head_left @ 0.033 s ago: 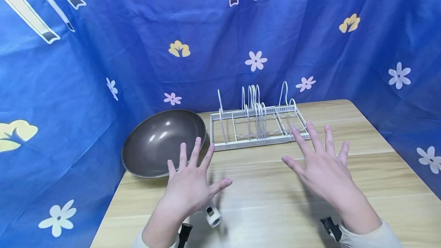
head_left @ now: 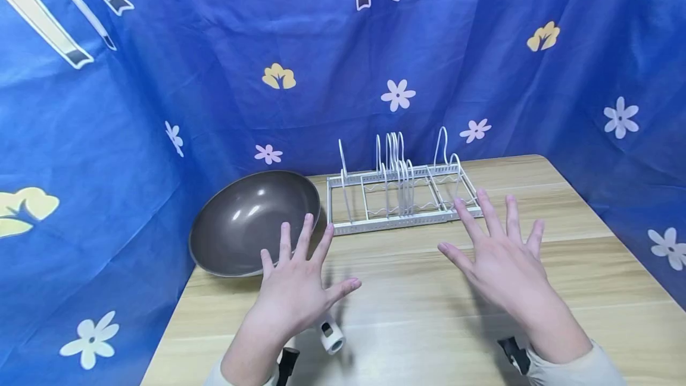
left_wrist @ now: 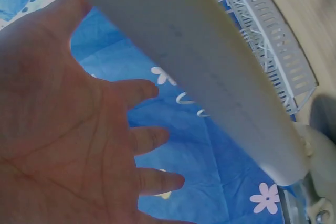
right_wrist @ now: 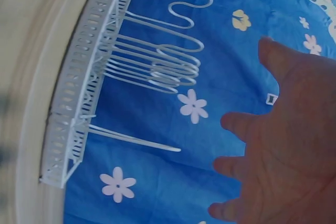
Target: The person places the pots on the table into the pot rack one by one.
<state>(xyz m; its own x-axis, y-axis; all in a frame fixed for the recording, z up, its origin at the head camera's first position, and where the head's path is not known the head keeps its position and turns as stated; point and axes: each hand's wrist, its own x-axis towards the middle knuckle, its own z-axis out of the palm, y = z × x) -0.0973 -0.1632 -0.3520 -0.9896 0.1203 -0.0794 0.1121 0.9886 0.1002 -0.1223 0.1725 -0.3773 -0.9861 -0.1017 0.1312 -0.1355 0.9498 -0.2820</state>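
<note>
My left hand (head_left: 293,293) hovers with spread fingers, palm down, above the handle of a dark brown wok (head_left: 252,225). The wok sits at the back left, its inside facing up and its rim tilted. Its pale handle (left_wrist: 210,87) crosses the left wrist view close in front of the palm; in the head view only the handle's end (head_left: 332,339) shows beyond my wrist. My right hand (head_left: 506,267) is spread too, holding nothing, over the right side of the table. Just beyond its fingertips is a white wire pan rack (head_left: 396,223) with several upright loops.
The wood-grain table (head_left: 396,314) has a rounded far right corner. A blue curtain (head_left: 332,112) with flowers and animal legs hangs close behind the rack and along both sides. Black wrist straps (head_left: 514,355) and pale sleeves (head_left: 579,368) are on my arms.
</note>
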